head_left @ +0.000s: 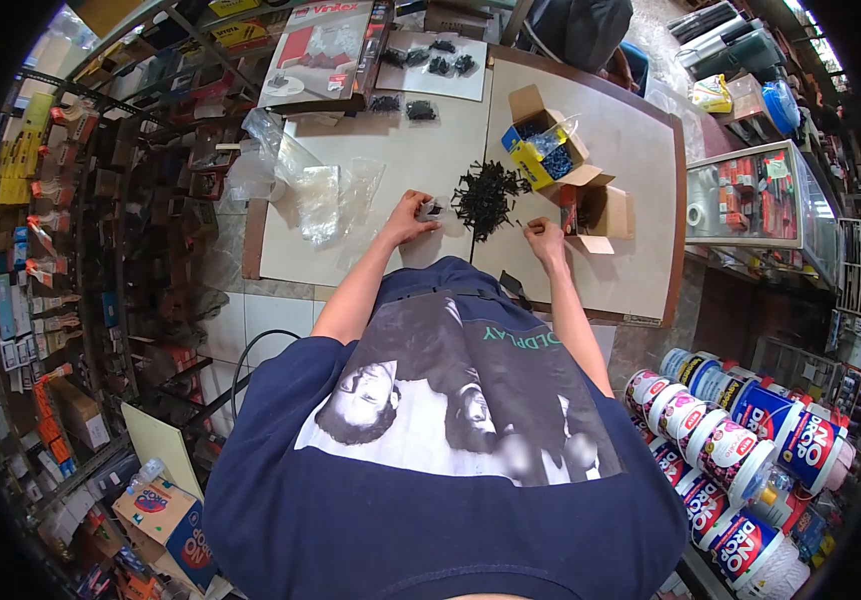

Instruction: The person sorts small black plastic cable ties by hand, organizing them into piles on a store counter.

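A pile of black screws (pixel 485 200) lies near the middle of the table, between my two hands. My left hand (pixel 410 218) is closed on a small clear plastic bag (pixel 432 211) with something dark in it, just left of the pile. On the other side, my right hand (pixel 544 240) pinches a small dark screw (pixel 520 224) near the pile's lower right edge. Flat clear bags (pixel 319 205) lie to the left. An open cardboard box (pixel 605 212) stands right of my right hand, and a yellow box (pixel 540 158) holding blue packets is above it.
Filled bags of black pieces (pixel 420 110) lie at the table's far side, beside a large Vinilex box (pixel 320 55). A person in dark clothing (pixel 578 30) is beyond the far edge. Shelves stand left, a glass case (pixel 750 195) and paint buckets (pixel 735 450) right.
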The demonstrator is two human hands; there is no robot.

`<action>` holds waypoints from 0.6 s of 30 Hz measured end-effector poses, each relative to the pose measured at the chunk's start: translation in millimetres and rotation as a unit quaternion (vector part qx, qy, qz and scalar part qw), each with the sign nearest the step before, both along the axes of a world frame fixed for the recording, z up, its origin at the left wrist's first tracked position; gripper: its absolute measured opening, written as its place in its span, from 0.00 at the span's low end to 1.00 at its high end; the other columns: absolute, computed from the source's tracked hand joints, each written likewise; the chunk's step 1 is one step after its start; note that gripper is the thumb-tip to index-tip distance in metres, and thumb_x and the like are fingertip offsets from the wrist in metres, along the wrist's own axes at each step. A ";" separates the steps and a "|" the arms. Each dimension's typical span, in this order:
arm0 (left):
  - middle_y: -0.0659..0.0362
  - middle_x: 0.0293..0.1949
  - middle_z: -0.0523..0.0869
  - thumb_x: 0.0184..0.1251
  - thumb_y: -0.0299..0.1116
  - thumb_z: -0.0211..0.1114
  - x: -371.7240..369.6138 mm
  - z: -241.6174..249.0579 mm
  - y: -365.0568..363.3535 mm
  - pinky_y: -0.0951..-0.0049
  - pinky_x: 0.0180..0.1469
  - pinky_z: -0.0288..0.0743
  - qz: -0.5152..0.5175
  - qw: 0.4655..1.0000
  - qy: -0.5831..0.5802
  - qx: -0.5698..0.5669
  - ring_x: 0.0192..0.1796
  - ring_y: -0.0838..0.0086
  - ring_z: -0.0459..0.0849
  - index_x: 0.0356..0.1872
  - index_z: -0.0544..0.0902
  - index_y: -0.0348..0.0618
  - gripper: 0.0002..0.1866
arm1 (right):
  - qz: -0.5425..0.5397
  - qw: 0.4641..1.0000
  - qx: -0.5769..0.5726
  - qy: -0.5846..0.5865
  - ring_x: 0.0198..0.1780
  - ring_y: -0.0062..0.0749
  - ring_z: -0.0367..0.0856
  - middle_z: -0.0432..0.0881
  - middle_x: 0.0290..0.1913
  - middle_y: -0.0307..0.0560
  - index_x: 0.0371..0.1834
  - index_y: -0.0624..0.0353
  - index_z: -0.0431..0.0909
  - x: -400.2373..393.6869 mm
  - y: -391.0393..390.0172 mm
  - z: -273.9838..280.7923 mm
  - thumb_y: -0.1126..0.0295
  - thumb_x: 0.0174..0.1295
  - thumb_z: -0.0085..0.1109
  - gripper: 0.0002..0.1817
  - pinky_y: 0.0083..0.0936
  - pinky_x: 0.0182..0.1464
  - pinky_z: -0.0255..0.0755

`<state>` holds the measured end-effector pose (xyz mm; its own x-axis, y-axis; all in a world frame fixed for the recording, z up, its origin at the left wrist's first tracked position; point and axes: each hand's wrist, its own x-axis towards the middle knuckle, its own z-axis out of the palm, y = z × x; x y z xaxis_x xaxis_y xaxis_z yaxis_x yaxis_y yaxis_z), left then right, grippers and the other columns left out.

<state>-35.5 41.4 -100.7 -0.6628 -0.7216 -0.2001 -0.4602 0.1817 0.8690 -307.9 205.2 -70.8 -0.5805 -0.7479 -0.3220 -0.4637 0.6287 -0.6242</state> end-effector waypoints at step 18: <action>0.53 0.49 0.71 0.40 0.35 0.76 0.6 -3.3 0.3 0.69 0.53 0.72 -0.004 1.000 0.003 -0.012 0.48 0.64 0.76 0.50 0.74 0.41 0.32 | -0.020 0.996 -0.091 0.019 0.31 0.34 0.81 0.83 0.30 0.50 0.33 0.63 0.82 19.7 -22.9 0.5 0.67 0.52 0.62 0.10 0.27 0.38 0.74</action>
